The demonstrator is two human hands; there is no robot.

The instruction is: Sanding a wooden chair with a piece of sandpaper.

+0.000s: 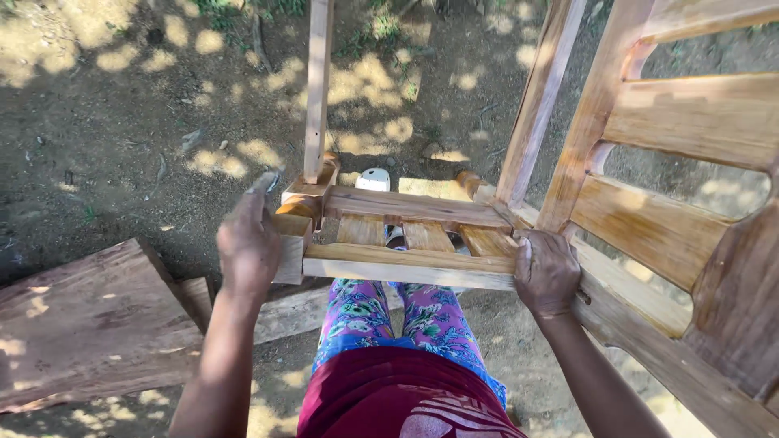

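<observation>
A varnished wooden chair frame (410, 264) lies tilted in front of me, its slatted back (690, 122) rising at the right. My right hand (545, 272) grips the chair's lower rail near its right end. My left hand (249, 243) presses a small grey piece, perhaps sandpaper (264, 182), against the turned wooden leg (302, 212) at the frame's left corner. Below the frame I see my legs in floral trousers (398, 312) and a dark red top (398, 397).
A thick rough wooden plank (89, 324) lies at the lower left on the dirt ground (122, 122). A thin wooden rail (318, 81) stands up from the chair's far corner. A white sandal (373, 178) shows beneath the frame. Patches of grass grow at the top.
</observation>
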